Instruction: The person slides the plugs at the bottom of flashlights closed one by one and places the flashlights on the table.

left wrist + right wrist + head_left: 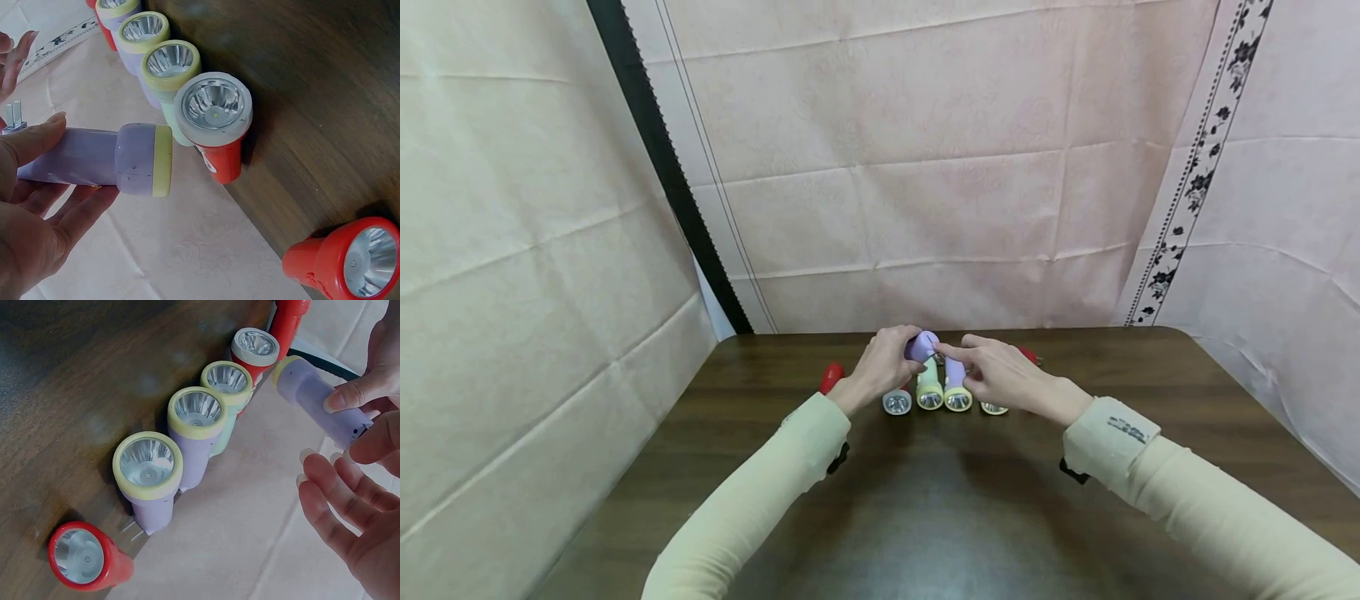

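Note:
My left hand (880, 367) grips a purple flashlight (94, 156) by its body, thumb on one side and fingers beneath. The flashlight has a yellow rim, and two metal plug prongs (14, 114) stick out at its tail. My right hand (359, 519) is beside that tail with its fingers extended and loosely spread. In the right wrist view its thumb (375, 440) overlaps the tail end. Below the hands stands a green flashlight (929, 392) with a yellow rim, beside a similar purple one (956, 392).
A red flashlight with a pale rim (214, 112) and a plain red one (344, 259) lie to the left. Another yellow-rimmed purple flashlight (150, 481), prongs out, and a red one (87, 556) lie to the right. Pale cloth (925, 167) hangs behind the wooden table (925, 517).

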